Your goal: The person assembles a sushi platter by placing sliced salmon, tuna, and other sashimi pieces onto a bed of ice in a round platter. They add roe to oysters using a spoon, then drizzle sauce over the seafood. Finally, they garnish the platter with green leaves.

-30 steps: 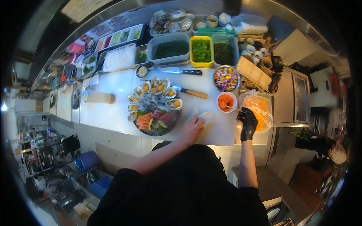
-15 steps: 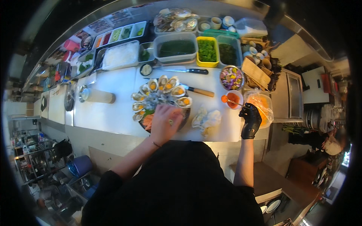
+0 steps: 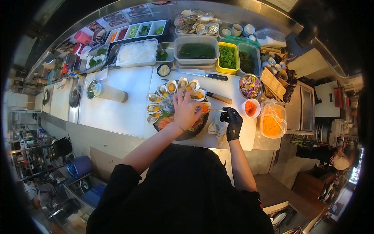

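Fingers pinching a thin spoon [image 3: 216, 110]: right hand [image 3: 233, 122], black-gloved, right of centre. Fingers spread over the mid-frame platter [image 3: 187, 136]: left hand [image 3: 186, 111], bare (contact beneath, I cannot tell). Risk, I judge: crowded fingertips jogging the spoon, spilling orange topping [image 3: 205, 107] onto neighbouring oysters [image 3: 198, 94].

Brightly lit white worktop [image 3: 128, 111], dimmer surroundings, black fisheye rim, bowed edges, small glare at far right.
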The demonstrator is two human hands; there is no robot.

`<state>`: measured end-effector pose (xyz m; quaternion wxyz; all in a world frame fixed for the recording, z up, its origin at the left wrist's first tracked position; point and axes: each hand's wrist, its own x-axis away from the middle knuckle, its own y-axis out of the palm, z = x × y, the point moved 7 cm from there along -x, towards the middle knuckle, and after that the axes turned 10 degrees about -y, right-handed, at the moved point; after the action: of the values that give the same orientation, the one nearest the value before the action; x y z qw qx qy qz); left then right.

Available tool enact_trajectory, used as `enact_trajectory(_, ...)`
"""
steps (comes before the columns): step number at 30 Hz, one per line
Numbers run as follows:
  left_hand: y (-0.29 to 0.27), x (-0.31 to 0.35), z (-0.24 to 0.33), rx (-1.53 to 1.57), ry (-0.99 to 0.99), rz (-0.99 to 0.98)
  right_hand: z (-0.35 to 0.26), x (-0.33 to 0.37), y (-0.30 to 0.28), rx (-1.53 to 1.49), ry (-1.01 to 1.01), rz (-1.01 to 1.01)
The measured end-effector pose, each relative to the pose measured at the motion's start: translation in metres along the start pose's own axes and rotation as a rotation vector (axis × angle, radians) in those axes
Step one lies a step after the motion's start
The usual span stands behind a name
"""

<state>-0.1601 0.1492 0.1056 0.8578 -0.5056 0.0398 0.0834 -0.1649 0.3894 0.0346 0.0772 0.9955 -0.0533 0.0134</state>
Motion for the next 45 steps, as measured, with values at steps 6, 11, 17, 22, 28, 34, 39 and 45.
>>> enact_trajectory(6, 0.002, 0.002, 0.003, 0.007, -0.016, 0.032, 0.0, 0.002, 0.002, 0.005, -0.025, 0.005)
enact_trajectory(11, 0.006, 0.0, 0.004, -0.078, -0.057, 0.021, 0.002, 0.001, 0.001, -0.006, -0.013, 0.03)
enact_trajectory(17, -0.001, 0.005, -0.006, 0.009, -0.04, 0.032, -0.002, -0.005, -0.005, -0.012, -0.005, 0.043)
enact_trajectory(22, -0.01, -0.025, -0.029, 0.088, -0.047, 0.109, -0.001, -0.027, 0.014, -0.072, -0.063, 0.056)
enact_trajectory(28, -0.008, -0.041, -0.024, -0.012, 0.061, 0.194, 0.004, -0.042, 0.049, 0.085, -0.156, -0.013)
enact_trajectory(34, -0.009, -0.042, -0.024, 0.004, 0.035, 0.211, 0.003, -0.036, 0.052, 0.149, -0.197, -0.013)
enact_trajectory(39, -0.006, -0.043, -0.022, -0.005, 0.026, 0.213, 0.0, -0.034, 0.055, 0.16, -0.208, -0.005)
enact_trajectory(45, -0.003, -0.039, -0.03, -0.012, 0.026, 0.194, -0.011, -0.03, 0.046, 0.192, -0.193, 0.07)
